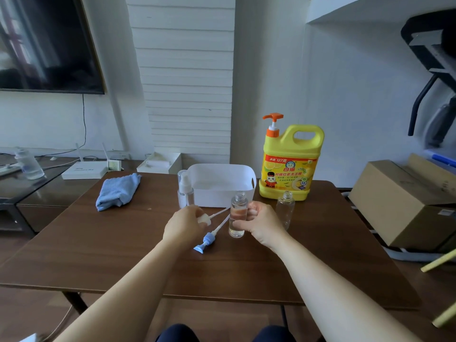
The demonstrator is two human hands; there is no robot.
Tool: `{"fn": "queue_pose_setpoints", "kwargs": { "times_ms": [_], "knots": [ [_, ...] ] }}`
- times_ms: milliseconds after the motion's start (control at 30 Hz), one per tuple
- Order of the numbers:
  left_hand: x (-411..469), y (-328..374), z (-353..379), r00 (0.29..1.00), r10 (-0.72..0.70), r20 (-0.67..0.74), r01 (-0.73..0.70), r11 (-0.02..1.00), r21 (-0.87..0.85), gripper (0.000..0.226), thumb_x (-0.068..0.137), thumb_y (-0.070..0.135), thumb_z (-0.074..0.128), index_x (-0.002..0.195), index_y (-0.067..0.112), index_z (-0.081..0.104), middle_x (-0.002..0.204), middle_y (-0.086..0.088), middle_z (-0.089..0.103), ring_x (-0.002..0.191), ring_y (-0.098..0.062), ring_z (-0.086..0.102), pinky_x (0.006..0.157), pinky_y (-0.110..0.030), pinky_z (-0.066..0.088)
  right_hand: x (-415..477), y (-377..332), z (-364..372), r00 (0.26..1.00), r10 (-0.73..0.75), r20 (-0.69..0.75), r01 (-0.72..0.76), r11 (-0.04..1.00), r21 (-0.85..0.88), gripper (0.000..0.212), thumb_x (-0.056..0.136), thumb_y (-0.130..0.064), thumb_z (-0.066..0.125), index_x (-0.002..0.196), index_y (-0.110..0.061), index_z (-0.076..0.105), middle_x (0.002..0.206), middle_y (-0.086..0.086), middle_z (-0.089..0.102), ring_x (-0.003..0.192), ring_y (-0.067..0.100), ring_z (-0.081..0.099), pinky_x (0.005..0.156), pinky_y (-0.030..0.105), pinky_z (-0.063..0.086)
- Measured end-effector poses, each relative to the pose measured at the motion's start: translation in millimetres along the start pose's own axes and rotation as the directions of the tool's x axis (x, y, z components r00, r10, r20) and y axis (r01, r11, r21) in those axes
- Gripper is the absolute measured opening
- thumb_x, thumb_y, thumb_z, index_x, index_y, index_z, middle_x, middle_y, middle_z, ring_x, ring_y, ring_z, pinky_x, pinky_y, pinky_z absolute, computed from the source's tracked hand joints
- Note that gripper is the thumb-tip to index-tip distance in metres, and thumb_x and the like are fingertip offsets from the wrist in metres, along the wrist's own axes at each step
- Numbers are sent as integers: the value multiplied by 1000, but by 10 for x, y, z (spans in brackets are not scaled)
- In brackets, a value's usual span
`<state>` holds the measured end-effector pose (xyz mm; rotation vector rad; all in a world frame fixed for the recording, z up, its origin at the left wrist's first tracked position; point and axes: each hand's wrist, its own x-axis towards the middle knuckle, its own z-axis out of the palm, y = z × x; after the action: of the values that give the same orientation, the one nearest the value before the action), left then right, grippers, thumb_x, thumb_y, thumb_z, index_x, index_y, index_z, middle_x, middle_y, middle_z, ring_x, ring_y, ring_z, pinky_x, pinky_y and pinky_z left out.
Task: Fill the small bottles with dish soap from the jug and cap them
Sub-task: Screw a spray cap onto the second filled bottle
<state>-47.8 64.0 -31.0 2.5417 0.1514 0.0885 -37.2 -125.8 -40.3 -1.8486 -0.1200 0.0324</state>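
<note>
Right hand: closed round an uncapped bottle, held upright at centre.
Left hand: a white pump cap is pinched, just left.
Jug: upper right of centre.

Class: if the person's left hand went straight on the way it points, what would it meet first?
Probably the white plastic basket, just beyond the left hand holding a white pump cap; depth is unclear, so the capped clear spray bottle beside it may come first.

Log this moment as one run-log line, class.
left hand: grips white pump cap | right hand: grips uncapped clear bottle, upright | blue pump cap: lying on table | jug: upright
</note>
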Motion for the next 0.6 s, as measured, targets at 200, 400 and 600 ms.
{"fn": "queue_pose_setpoints", "kwargs": {
  "times_ms": [200, 400, 600],
  "knots": [
    [-122, 148, -364, 991, 55, -119, -95, 926, -365, 33, 81, 21, 69, 114, 18, 66, 108, 5, 66, 98, -13, 63, 85, -25, 46, -18, -12, -33, 999, 29, -26, -29, 1000, 3, 32, 69, 0, 76, 99, -8, 68, 93, 2, 74, 80, 8, 69, 65, 13, 49],
    [-175, 191, -616, 990, 13, -141, -93, 813, -575, 32, 75, 21, 76, 105, 24, 63, 102, 2, 68, 85, -17, 67, 81, -39, 57, -63, 8, -46, 998, 34, -60, -35, 999, -23, 30, 70, -5, 76, 98, -13, 68, 91, -1, 73, 83, 8, 68, 65, 13, 49],
    [-212, 180, -736, 981, -43, -189, -89, 768, -634, 39, 75, 22, 77, 108, 23, 55, 103, -1, 67, 93, -16, 64, 76, -29, 53, -80, 36, -53, 997, 31, -72, -33, 999, -36, 32, 68, -4, 77, 97, -12, 68, 91, 0, 74, 86, 13, 70, 77, 25, 55]
  ]
}}
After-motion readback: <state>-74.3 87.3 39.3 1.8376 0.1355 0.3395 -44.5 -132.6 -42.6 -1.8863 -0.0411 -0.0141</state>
